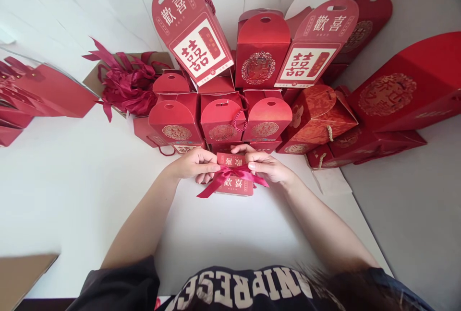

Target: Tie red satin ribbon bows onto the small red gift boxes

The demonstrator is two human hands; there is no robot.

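Observation:
A small red gift box [235, 184] with gold characters stands on the white table [90, 181] right in front of me. A dark red ribbon [230, 174] is tied across its top, its tails trailing down to the left and right. My left hand [192, 163] pinches the ribbon at the box's left side, fingers closed. On the right side my right hand [268, 166] pinches the ribbon too, fingers closed.
Several finished red gift boxes [221, 121] are stacked behind the small box against the wall. A cardboard box of red ribbons [124, 83] sits at the back left. Flat red cartons [406, 88] lie on the right. A brown cardboard piece [21, 275] is at the near left.

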